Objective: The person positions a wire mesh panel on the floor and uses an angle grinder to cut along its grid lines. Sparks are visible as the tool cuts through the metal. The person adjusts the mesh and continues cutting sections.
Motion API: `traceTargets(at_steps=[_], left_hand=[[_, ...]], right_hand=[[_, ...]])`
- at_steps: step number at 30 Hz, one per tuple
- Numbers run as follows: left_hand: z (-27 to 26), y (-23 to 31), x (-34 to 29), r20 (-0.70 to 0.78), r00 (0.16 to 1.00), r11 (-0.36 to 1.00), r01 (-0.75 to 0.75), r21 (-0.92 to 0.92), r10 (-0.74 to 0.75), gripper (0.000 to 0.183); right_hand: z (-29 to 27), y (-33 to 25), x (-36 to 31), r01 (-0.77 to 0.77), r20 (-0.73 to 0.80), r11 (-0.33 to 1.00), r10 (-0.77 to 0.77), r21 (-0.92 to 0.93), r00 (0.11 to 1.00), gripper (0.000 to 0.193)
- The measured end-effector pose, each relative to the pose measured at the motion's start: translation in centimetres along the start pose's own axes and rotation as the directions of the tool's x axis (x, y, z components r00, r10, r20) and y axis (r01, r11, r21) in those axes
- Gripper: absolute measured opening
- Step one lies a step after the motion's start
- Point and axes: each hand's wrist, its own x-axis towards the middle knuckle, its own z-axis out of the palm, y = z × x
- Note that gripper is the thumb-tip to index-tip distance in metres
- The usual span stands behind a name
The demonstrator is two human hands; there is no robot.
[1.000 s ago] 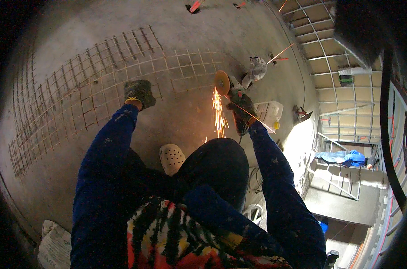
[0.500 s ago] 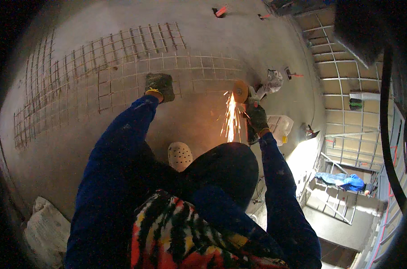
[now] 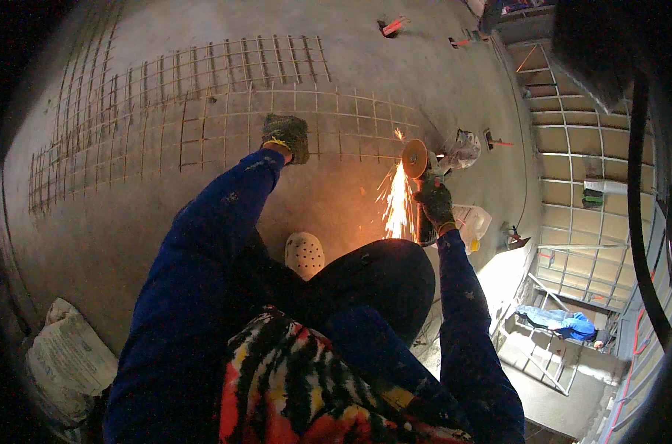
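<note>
A flat sheet of steel wire mesh [image 3: 202, 122] lies on the grey floor in front of me. My left hand [image 3: 285, 138], in a dark work glove with a yellow cuff, is closed on the mesh near its close edge. Its individual fingers are hard to make out. My right hand [image 3: 434, 203], gloved too, is wrapped round an angle grinder [image 3: 433, 179]. The grinder's round brown disc [image 3: 415, 158] is at the mesh's right end. Bright sparks [image 3: 400, 207] stream from it toward my bent knee, and a small burst shows above it.
Beyond the grinder is a crumpled clear plastic bag [image 3: 463, 150]. A translucent container [image 3: 472, 224] stands beside my right wrist. My perforated pale clog [image 3: 305, 255] is between my arms. A whitish sack [image 3: 71, 351] lies far left. At right, a person in blue [image 3: 573, 324] is near metal scaffolding [image 3: 549, 370].
The view has shifted, so the mesh and both hands appear slightly farther right. Sparks keep flying, and a small burst now shows above the disc. Both hands keep their hold.
</note>
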Motion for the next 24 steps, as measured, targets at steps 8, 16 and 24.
traceTargets(at_steps=[8, 16, 24], left_hand=[[-0.7, 0.5, -0.9, -0.198, 0.979, 0.997, -0.052, -0.059, 0.04, 0.057], [-3.8, 1.3, -0.7, 0.036, 0.999, 1.0, -0.019, -0.02, 0.02, 0.058], [-4.0, 1.7, -0.8, 0.019, 0.999, 0.998, -0.031, 0.055, 0.03, 0.054]], right_hand=[[-0.1, -0.9, -0.4, 0.126, -0.087, 0.981, -0.114, 0.146, 0.99, 0.032], [-0.4, -1.4, -1.1, -0.029, -0.101, 0.999, 0.025, -0.044, 0.995, 0.041], [0.6, 0.0, -0.6, 0.078, -0.085, 0.995, -0.083, -0.059, 0.993, 0.032]])
